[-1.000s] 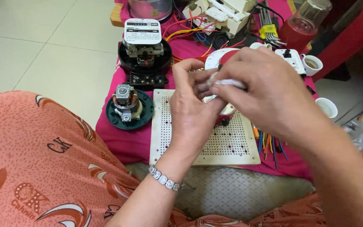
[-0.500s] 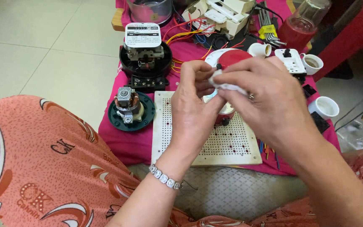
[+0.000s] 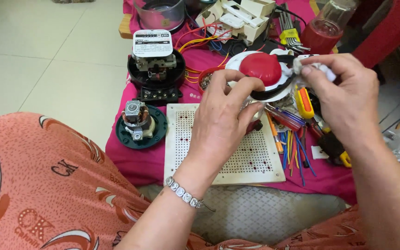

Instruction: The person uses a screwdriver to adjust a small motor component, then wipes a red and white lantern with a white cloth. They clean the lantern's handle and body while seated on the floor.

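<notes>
My left hand [image 3: 223, 122] hovers over a white perforated board [image 3: 228, 159], its fingers closed round a small part that is mostly hidden; a dark red bit [image 3: 255, 126] shows beneath the fingers. My right hand [image 3: 346, 99] is apart from it, up to the right, pinching a crumpled white cloth [image 3: 315, 67]. Between and behind the hands lies a red dome on a white round base [image 3: 260, 67]. A bracelet is on my left wrist.
A pink cloth [image 3: 130, 159] covers the low table. On it are an open electric meter [image 3: 156, 65], a small motor on a dark green disc [image 3: 140, 125], screwdrivers [image 3: 304, 103], coloured wires [image 3: 292, 148], white boxes [image 3: 244, 18], a steel pot [image 3: 160, 13] and a red jar [image 3: 325, 32].
My right hand has drawn away to the right with the white cloth; earlier both hands were together over the board. The left hand stays in place.
</notes>
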